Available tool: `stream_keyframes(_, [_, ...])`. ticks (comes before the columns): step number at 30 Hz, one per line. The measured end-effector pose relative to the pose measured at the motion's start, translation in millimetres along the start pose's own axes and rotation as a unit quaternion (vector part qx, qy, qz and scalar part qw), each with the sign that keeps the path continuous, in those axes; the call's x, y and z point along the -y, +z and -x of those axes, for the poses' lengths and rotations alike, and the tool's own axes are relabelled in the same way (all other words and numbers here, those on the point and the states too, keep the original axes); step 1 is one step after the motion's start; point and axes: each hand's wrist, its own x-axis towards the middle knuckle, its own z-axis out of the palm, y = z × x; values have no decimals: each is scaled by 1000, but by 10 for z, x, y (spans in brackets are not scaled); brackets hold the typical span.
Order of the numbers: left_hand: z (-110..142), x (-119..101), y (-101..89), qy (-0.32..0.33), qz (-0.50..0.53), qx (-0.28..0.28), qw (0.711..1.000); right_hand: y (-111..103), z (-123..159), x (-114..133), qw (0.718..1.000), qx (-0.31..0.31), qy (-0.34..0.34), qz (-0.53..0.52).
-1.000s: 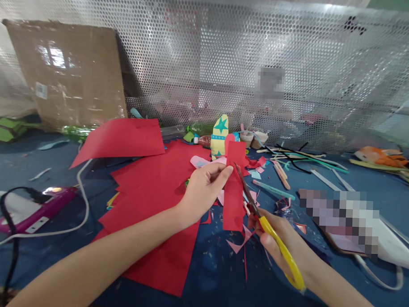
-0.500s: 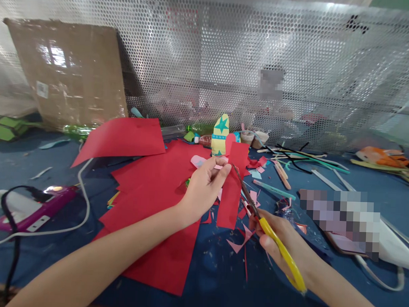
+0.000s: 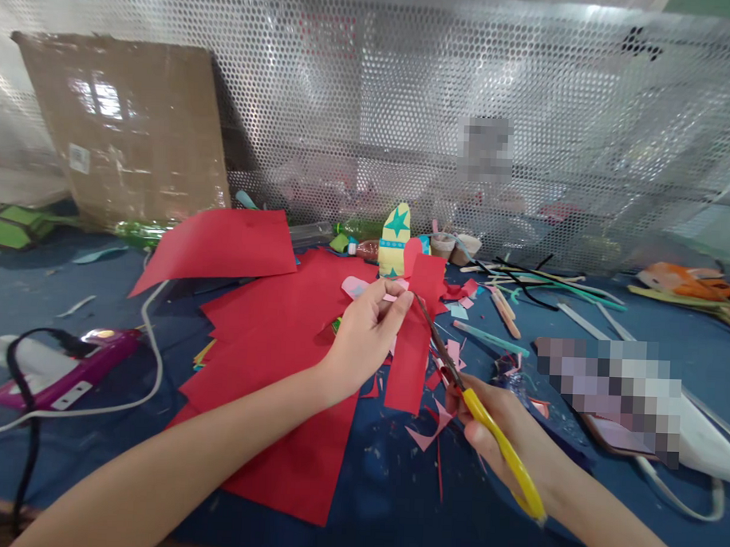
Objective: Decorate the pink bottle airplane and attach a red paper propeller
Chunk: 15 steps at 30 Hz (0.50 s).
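Between thumb and fingers, my left hand point(image 3: 363, 337) pinches a red paper strip point(image 3: 405, 375) by its left edge. The strip hangs upright over the cluttered table. In my right hand point(image 3: 494, 426) is a pair of scissors point(image 3: 506, 450) with yellow handles and dark blades. The blades point up and left, and their tips meet the strip close to my left thumb. Whether the blades are fully closed is hard to see. Under my left forearm lie several large red paper sheets point(image 3: 272, 358). A yellow paper shape with teal stars point(image 3: 395, 239) stands behind the strip.
Pink paper scraps point(image 3: 431, 427) litter the blue table point(image 3: 387, 490). A purple power strip point(image 3: 68, 371) with cables lies left. On the right rest a phone point(image 3: 616, 434), a teal pen point(image 3: 491, 338) and thin sticks. Cardboard point(image 3: 136, 138) leans against the perforated metal screen point(image 3: 419, 92) behind.
Both hands keep nearly the same place and grip. The lower end of the red strip has swung very slightly; the whole view has shifted a little.
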Motion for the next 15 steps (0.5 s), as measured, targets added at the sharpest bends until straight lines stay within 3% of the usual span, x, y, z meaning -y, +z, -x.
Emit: stream_keyframes(15, [6, 23, 11, -17, 19, 10, 1000, 1, 7, 15, 1000, -13, -13, -10])
